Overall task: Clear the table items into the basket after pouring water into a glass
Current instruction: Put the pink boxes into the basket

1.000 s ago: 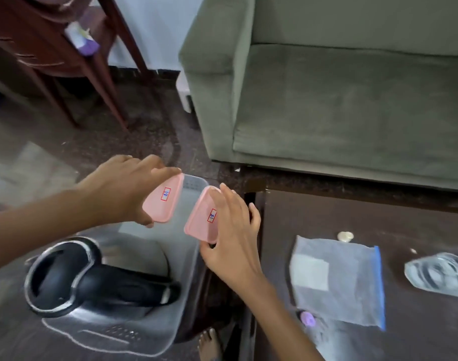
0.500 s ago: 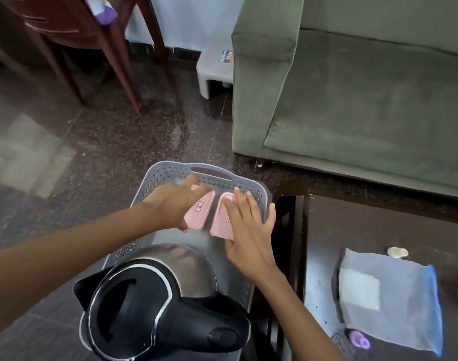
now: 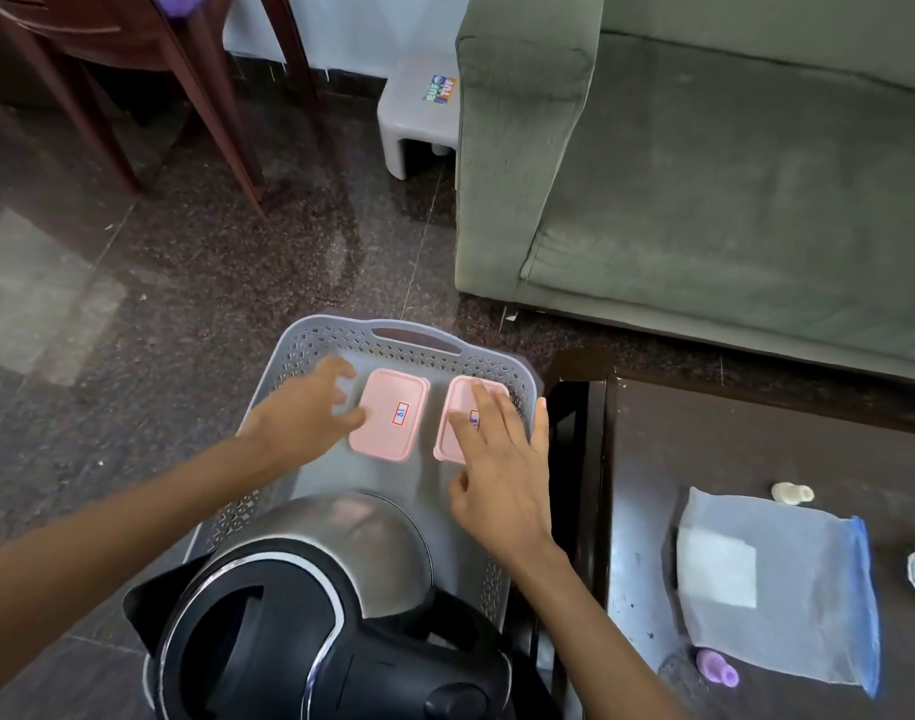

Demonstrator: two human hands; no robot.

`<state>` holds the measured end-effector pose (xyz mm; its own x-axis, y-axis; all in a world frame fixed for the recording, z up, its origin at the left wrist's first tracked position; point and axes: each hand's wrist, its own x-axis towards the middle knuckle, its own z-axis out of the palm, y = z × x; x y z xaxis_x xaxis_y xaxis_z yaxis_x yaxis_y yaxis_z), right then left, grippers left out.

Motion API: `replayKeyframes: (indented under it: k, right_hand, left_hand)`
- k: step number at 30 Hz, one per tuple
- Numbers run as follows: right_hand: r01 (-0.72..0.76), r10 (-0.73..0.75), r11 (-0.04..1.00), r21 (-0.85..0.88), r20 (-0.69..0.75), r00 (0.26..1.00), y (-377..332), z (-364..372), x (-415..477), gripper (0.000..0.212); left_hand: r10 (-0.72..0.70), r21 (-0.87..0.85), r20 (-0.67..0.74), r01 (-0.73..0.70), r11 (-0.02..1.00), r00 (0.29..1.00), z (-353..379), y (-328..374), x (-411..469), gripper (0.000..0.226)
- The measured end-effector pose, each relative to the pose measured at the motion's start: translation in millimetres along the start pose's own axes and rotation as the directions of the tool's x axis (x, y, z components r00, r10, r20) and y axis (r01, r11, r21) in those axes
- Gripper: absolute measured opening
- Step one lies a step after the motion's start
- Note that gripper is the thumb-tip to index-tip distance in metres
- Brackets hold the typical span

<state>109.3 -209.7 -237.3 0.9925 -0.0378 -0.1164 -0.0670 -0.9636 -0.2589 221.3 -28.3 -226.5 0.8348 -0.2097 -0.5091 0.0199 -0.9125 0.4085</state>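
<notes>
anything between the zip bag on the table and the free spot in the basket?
Nothing visible blocks it. The zip bag lies flat on the table; the basket sits beside the table's edge, open-topped. Kettle fills its near end, two pink containers the far end; bare floor shows between them.

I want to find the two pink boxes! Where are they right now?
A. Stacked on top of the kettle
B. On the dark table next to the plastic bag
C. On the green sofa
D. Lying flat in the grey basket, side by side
D: both pink boxes lie flat on the floor of the grey basket, next to each other, beyond the kettle, with the left hand and right hand over them.
</notes>
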Motion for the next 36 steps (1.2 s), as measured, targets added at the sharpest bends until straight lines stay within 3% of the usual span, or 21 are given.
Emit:
replayKeyframes:
  k: [2,5,9,18,24,27,29,32,34,36]
  right_hand:
    - [0.002,-0.002,1.000,0.008,-0.004,1.000,0.0,0.2,-0.3,0.058]
    - [-0.006,0.006,1.000,0.031,-0.026,1.000,0.0,2.0,-0.3,0.052]
    - [-0.014,0.017,0.999,0.035,-0.071,0.997,-0.8,3.7,-0.1,0.044]
    - [-0.040,0.044,0.998,0.049,-0.086,0.995,0.9,3.7,-0.3,0.040]
    - [-0.044,0.048,0.998,0.052,-0.078,0.996,1.3,6.4,0.4,0.045]
    - [-0.041,0.047,0.997,0.071,-0.078,0.996,3.0,7.0,-1.0,0.050]
    - [-0.032,0.041,0.996,0.087,-0.100,0.994,4.1,8.5,-2.4,0.053]
    - [-0.019,0.036,0.993,0.119,-0.140,0.989,3.8,9.4,-2.0,0.053]
    - [-0.018,0.042,0.988,0.152,-0.158,0.987,3.5,9.6,-2.7,0.051]
    - [-0.002,0.042,0.979,0.205,-0.191,0.981,3.3,6.8,-3.8,0.046]
  left_hand:
    - [-0.133,-0.153,0.159,0.157,0.976,0.978,2.1,-2.3,-0.5,0.029]
    - [-0.111,-0.283,0.325,0.209,0.936,0.939,8.2,-1.1,1.0,0.021]
    - [-0.043,-0.278,0.303,0.131,0.952,0.952,15.9,6.0,9.4,0.030]
    - [-0.012,-0.328,0.339,0.130,0.936,0.941,21.0,21.5,19.3,0.022]
    - [-0.032,-0.273,0.325,0.126,0.954,0.945,23.8,19.1,20.4,0.029]
    - [-0.018,-0.125,0.313,0.060,0.990,0.950,20.4,23.6,17.0,0.035]
    - [0.020,0.203,0.260,-0.074,0.976,0.966,14.7,30.3,10.9,0.036]
    - [0.090,0.717,0.061,-0.107,0.689,0.994,5.2,48.2,-0.8,0.041]
    - [0.171,0.815,0.007,-0.105,0.571,0.985,-2.6,63.7,-9.6,0.041]
    - [0.267,0.813,0.019,-0.170,0.556,0.963,-11.5,79.0,-19.2,0.039]
